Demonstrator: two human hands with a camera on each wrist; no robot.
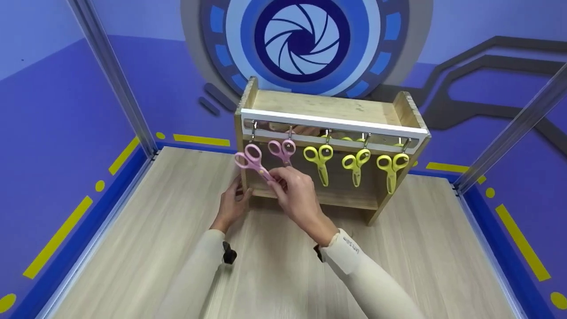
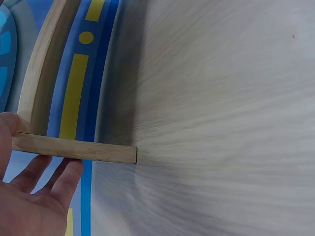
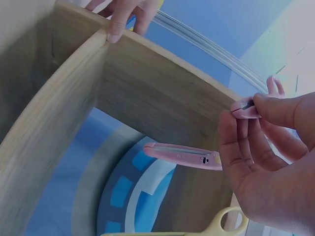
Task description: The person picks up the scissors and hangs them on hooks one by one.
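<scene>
My right hand (image 1: 299, 192) pinches pink scissors (image 1: 259, 169) by the blade end, thumb against fingertips. Their finger loops point up, just below the leftmost hook (image 1: 254, 126) of a wooden rack (image 1: 328, 105). In the right wrist view, the pink blade cover (image 3: 245, 109) shows between thumb and fingers. My left hand (image 1: 232, 204) grips the rack's left side panel (image 2: 78, 149) low down, thumb on one side and fingers on the other. Beside the held pair, a second pair of pink scissors (image 1: 286, 155) hangs from its hook, its lower part behind my right hand.
Three pairs of yellow scissors, left (image 1: 322, 168), middle (image 1: 355, 170) and right (image 1: 391, 177), hang from hooks along the white-edged rail (image 1: 336, 120). The rack stands on a wood-grain table (image 1: 425, 248). Blue patterned walls (image 1: 48, 110) enclose the back and sides.
</scene>
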